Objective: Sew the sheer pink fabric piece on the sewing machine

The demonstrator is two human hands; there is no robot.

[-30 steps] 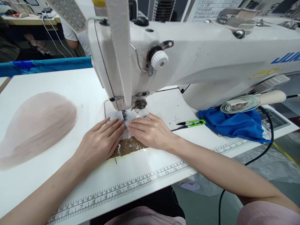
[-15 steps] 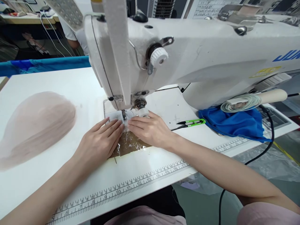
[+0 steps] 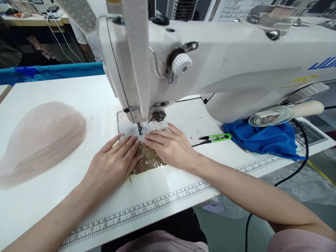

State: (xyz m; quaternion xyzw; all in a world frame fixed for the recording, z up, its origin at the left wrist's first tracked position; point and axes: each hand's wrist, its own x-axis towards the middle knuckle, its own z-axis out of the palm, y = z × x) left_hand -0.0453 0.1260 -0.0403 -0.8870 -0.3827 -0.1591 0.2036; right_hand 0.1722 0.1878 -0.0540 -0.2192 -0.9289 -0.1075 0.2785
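A white sewing machine (image 3: pixel 210 63) stands over the table, its presser foot (image 3: pixel 140 128) down by the needle plate (image 3: pixel 128 130). My left hand (image 3: pixel 115 157) lies flat, fingers stretched toward the left side of the foot. On the right, my right hand (image 3: pixel 170 145) rests with its fingers extended and tips close to the foot. Both sets of fingertips press down beside the needle; a thin pale layer may lie under them, but I cannot make it out. Between the hands shows a brown panel (image 3: pixel 148 161) under shiny clear tape.
A sheer pinkish fabric piece (image 3: pixel 47 140) lies at the left. Green thread snips (image 3: pixel 216 137) rest right of my right hand. Beyond are a blue cloth (image 3: pixel 265 140) and a coil of pale cord (image 3: pixel 273 117). A printed ruler (image 3: pixel 133 213) follows the front edge.
The view has shifted slightly, so the machine appears a little further right. My hands stay beside the presser foot, with the left fingers slightly moved.
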